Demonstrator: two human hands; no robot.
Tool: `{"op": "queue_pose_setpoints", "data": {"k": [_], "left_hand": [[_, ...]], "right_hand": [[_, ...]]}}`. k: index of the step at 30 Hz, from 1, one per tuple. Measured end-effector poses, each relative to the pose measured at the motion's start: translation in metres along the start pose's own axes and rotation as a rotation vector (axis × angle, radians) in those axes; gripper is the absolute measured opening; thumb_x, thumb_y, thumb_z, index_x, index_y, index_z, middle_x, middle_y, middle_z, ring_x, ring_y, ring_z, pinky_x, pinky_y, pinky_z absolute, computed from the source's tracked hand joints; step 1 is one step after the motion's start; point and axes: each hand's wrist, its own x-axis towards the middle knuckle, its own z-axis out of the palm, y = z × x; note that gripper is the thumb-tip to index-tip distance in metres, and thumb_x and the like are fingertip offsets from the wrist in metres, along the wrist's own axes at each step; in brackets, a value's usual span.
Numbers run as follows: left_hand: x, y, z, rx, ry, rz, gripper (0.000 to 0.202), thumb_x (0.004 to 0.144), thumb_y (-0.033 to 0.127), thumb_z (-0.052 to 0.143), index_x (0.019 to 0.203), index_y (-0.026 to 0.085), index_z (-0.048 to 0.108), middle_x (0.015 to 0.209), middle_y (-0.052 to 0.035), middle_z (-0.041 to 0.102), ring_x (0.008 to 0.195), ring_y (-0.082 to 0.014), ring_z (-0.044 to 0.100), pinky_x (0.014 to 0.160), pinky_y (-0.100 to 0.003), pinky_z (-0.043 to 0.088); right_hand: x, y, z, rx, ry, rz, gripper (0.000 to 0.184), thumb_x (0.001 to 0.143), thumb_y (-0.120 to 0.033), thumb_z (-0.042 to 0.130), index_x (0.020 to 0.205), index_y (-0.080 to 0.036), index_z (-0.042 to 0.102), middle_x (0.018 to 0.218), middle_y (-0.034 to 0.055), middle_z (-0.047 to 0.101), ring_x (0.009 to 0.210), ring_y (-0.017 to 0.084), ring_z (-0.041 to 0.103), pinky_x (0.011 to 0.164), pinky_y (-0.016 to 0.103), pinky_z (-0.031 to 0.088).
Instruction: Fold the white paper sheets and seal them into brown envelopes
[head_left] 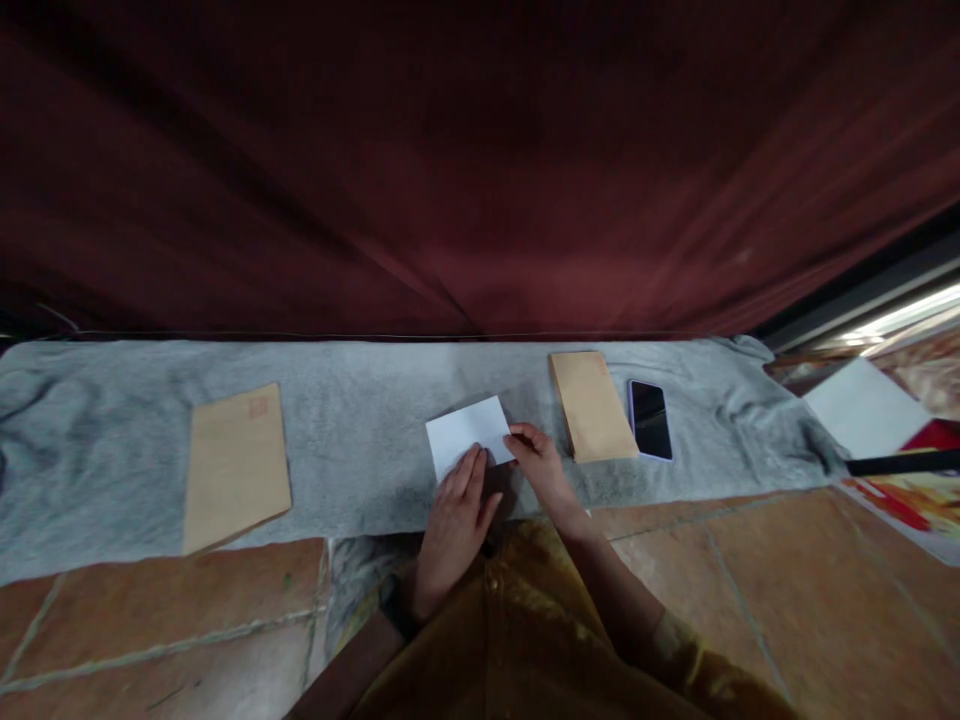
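A small white sheet of paper (466, 432), perhaps folded, lies at a slant on the grey cloth (360, 420) in front of me. My left hand (459, 510) rests flat on its lower edge, fingers stretched out and the thumb apart. At the paper's right corner, my right hand (536, 458) pinches the edge between thumb and fingers. Just right of that hand is a stack of brown envelopes (596, 408), and beside it lies a phone (650, 420) with a dark screen. Another brown envelope or pile of them (236, 465) lies far to the left.
A dark red curtain (465, 200) hangs behind the cloth-covered strip. Terracotta floor tiles (187, 610) show along the near side. At the far right are a white sheet (866, 408), a colourful printed sheet (911, 505) and a black bar (904, 462).
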Motion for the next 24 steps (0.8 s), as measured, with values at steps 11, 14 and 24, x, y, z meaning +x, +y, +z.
{"op": "queue_pose_setpoints", "data": {"k": [11, 14, 24], "left_hand": [[0.042, 0.049, -0.042, -1.109, 0.185, -0.445, 0.047, 0.089, 0.055, 0.062, 0.115, 0.016, 0.068, 0.121, -0.0104, 0.072, 0.113, -0.0234, 0.067, 0.104, -0.036, 0.05], [0.043, 0.036, -0.034, -1.142, 0.237, -0.567, 0.049, 0.083, 0.056, 0.066, 0.111, 0.016, 0.067, 0.116, -0.0104, 0.073, 0.105, -0.0224, 0.069, 0.094, -0.034, 0.054], [0.038, -0.029, -0.018, -0.995, 0.195, -0.671, 0.049, 0.074, 0.044, 0.069, 0.113, 0.015, 0.068, 0.11, -0.011, 0.076, 0.096, -0.026, 0.071, 0.076, -0.037, 0.057]], "right_hand": [[-0.056, -0.068, 0.01, -0.617, 0.015, -0.621, 0.031, 0.095, -0.014, 0.049, 0.12, -0.021, 0.066, 0.116, 0.0102, 0.067, 0.108, 0.022, 0.063, 0.099, 0.037, 0.054], [-0.058, -0.057, 0.015, -0.611, -0.059, -0.603, 0.032, 0.096, -0.015, 0.05, 0.123, -0.022, 0.066, 0.12, 0.0094, 0.067, 0.111, 0.021, 0.063, 0.102, 0.037, 0.053], [-0.04, -0.002, -0.006, -0.503, 0.074, -0.426, 0.036, 0.095, -0.019, 0.051, 0.129, -0.021, 0.06, 0.137, 0.0132, 0.057, 0.129, 0.024, 0.054, 0.111, 0.044, 0.046]]}}
